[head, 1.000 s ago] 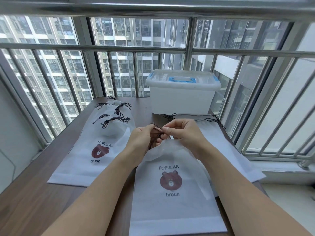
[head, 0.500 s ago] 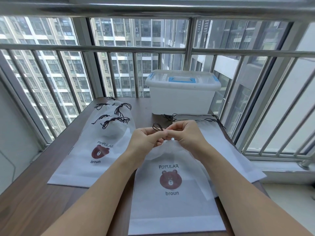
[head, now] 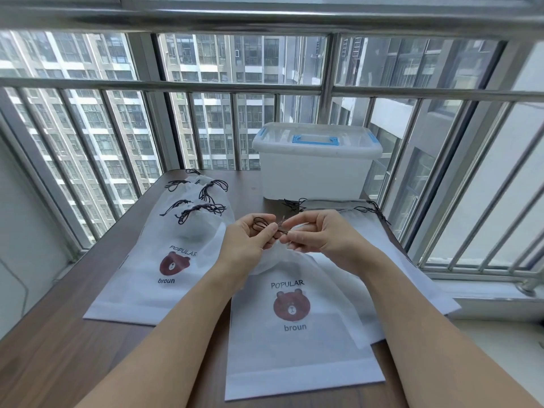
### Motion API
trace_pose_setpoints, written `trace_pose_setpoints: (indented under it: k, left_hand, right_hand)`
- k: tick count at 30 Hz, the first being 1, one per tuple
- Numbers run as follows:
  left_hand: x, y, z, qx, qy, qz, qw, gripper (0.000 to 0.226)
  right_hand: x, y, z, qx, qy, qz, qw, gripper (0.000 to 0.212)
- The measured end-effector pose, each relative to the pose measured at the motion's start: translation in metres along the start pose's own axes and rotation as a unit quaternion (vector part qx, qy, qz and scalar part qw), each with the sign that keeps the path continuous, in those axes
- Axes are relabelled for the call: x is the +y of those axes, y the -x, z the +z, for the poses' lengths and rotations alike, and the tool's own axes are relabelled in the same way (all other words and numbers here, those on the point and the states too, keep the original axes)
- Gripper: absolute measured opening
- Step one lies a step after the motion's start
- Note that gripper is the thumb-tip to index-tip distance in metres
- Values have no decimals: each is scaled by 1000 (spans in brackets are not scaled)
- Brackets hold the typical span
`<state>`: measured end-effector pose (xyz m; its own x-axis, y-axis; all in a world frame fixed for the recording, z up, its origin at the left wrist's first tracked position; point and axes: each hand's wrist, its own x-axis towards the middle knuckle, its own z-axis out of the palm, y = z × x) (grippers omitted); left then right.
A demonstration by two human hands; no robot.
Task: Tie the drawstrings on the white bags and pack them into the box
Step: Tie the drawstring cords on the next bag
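Left hand [head: 250, 240] and right hand [head: 321, 235] each pinch the thin black drawstring [head: 260, 222] atop the white bear-printed fabric bag [head: 297, 334].

Brown wood-grain surface [head: 53, 363] set against tall windows [head: 235, 119] with steel guard bars [head: 164, 86], grey high-rise blocks [head: 97, 113] outside, pale wall [head: 20, 231] at left, soft daylight throughout.

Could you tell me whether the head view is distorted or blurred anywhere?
Head view: wide-angle bending curves the window bars and splays the forearms; daylight is soft, with no harsh shadows; the drawstring between left hand and right hand looks slightly smeared.
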<state>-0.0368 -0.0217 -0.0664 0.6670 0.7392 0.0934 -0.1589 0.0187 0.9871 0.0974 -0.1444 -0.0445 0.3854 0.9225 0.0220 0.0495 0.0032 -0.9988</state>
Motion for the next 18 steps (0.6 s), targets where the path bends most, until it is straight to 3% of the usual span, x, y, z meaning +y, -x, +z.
trace_pose_setpoints:
  k: [7,9,14,18]
  left_hand:
    - [1,0,0,8,32,-29,999,3]
    - [0,0,0,25,37,-33,998,3]
    - [0,-2,1,34,41,-38,998,7]
    - [1,0,3,25,56,-48,997,10]
  right_hand:
    - [-2,-2,4,81,57,-12,995,16]
    - [-1,-1,1,78,70,-15,994,15]
    - [-2,-2,-3,1,-42,-16,999,18]
    - [0,-2,2,10,23,-23,999,11]
